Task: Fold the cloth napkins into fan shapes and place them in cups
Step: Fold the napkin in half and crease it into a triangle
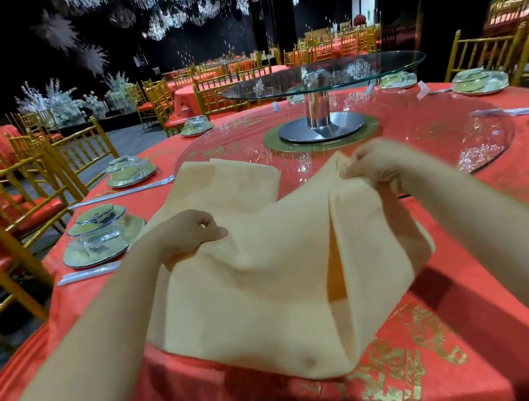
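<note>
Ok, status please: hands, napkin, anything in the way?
Left hand and right hand each pinch the napkin, held up over the table. No pleats yet. Spare napkin lies behind, not in the way.

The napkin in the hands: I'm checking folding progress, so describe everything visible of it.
The napkin is pale peach cloth, with an open vertical fold right of centre showing darker orange inside. The left hand and right hand each pinch its upper edge, lifting it; it sags between them and its lower end rests on the red tablecloth. No fan pleats show.
</note>
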The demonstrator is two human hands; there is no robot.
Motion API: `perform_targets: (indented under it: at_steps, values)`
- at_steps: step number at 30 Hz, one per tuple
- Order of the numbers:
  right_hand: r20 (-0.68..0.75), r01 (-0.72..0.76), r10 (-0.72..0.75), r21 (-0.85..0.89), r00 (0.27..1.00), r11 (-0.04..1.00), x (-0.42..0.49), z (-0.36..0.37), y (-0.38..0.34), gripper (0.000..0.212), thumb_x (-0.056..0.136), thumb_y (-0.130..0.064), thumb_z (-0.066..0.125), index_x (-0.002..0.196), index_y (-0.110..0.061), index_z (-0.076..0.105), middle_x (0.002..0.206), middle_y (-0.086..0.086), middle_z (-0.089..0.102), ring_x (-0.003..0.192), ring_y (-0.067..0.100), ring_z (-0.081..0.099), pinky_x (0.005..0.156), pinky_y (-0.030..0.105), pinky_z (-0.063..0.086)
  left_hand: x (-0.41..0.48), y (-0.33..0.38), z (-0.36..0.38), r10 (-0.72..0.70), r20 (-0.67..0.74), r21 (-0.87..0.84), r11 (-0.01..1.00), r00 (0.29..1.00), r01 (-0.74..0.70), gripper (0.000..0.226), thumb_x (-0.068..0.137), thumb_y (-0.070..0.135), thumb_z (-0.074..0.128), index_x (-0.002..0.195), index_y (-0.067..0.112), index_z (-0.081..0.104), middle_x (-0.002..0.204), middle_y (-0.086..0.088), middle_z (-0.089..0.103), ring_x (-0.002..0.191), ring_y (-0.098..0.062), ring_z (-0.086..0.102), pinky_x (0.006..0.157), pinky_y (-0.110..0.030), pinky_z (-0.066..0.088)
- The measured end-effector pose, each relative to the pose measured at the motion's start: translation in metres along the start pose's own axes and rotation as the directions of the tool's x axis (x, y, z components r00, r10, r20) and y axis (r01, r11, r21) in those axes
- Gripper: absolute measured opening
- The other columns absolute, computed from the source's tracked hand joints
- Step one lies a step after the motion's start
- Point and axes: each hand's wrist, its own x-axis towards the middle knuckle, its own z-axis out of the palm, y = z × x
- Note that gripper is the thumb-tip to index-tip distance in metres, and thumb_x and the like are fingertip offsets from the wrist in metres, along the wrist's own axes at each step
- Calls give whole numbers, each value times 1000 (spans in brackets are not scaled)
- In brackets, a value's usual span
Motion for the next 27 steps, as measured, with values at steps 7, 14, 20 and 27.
perform_targets:
  at_steps: [7, 14, 20, 27]
  values:
    - [-120, -97, 94, -20, 988, 995, 13, 45, 64, 32, 83, -1, 57, 57, -11, 41, 55, 6, 40, 49, 17, 34, 48, 29, 22, 7, -47, 60, 20, -327, 277, 958, 945, 76, 32, 88, 36, 58, 110, 13, 54, 109, -9, 52, 107, -30, 50, 85, -37, 38]
    - [-264, 72, -68, 5, 962, 997, 16, 46, 62, 17, 88, -19, 54, 77, -7, 56, 75, 13, 56, 71, 24, 50, 64, 32, 35, -66, 67, 107, 212, 70, -160, 967, 975, -199, 40, 77, 61, 55, 68, 22, 54, 71, 7, 58, 70, -11, 56, 63, -28, 39]
    - [-207, 29, -22, 27, 978, 999, 13, 18, 55, 12, 87, -17, 57, 81, -8, 53, 67, 10, 50, 61, 22, 45, 47, 26, 31, -88, 69, 116, 424, 271, -639, 751, 864, -168, 15, 78, 28, 64, 92, 22, 65, 80, 12, 65, 74, -7, 58, 67, -23, 42]
    - [-107, -164, 153, -114, 983, 980, 7, 18, 92, 21, 79, -5, 62, 63, -9, 49, 71, 12, 50, 67, 20, 45, 55, 28, 29, -84, 68, 113, 232, 331, -249, 956, 915, -153, 24, 88, 35, 59, 97, 17, 47, 54, 4, 57, 45, -11, 50, 52, -26, 39]
